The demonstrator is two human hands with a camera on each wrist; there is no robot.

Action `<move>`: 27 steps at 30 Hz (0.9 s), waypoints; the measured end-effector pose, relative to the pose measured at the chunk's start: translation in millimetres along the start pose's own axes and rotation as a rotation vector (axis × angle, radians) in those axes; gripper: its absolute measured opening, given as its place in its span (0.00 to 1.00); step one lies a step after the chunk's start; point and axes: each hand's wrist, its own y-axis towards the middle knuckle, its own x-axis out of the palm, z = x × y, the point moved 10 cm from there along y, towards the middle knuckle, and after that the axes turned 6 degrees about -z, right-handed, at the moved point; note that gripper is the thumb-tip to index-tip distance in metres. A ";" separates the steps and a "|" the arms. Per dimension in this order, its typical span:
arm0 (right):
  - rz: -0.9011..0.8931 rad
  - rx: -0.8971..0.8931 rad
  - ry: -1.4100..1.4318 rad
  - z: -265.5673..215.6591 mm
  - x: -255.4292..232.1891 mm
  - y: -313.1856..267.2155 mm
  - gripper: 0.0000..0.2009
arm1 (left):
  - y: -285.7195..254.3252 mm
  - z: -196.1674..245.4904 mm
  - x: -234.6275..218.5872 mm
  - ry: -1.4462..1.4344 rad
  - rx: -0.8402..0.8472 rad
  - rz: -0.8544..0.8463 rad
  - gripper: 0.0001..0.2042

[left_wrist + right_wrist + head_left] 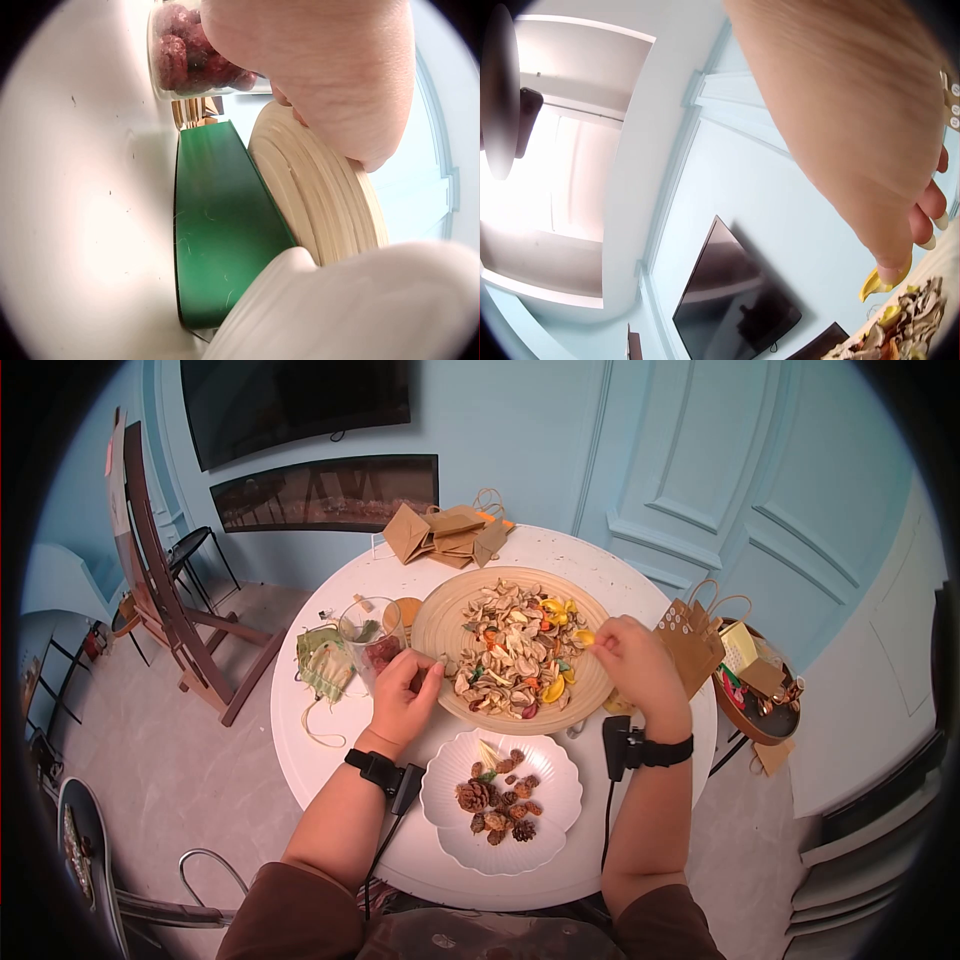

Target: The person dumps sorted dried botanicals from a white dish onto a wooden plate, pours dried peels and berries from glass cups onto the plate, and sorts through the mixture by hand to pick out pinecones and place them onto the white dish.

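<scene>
A round wooden plate [435,615] holds a heap of dried petals and potpourri pieces [510,650], mostly beige with some yellow, orange and red. Over its right side my right hand [635,660] pinches a yellow petal [873,286] between thumb and fingertips. My left hand [402,695] is at the plate's left rim with its fingers curled; I cannot tell whether they grip anything. In the left wrist view the palm hides those fingertips. Nearer me, a white scalloped dish [445,825] carries pine cones [476,794] and several smaller brown cones.
A clear cup [360,622] with dark red pieces stands beside my left hand, near a drawstring pouch [325,665]. A green-sided block [225,225] sits under the plate's edge. Paper bags [455,530] lie at the table's back; another bag [690,650] stands right.
</scene>
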 end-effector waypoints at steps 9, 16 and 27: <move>0.145 0.297 -0.066 44.5 -60.2 -23.1 0.08 | -0.4 -0.4 0.4 -0.004 0.002 -0.001 0.06; -0.048 0.179 0.056 20.0 -22.5 -11.2 0.08 | -0.3 -0.3 0.5 -0.001 0.006 0.005 0.07; -0.219 0.071 -0.181 -10.7 44.3 -1.6 0.08 | -0.7 -2.1 0.8 -0.020 -0.005 0.005 0.07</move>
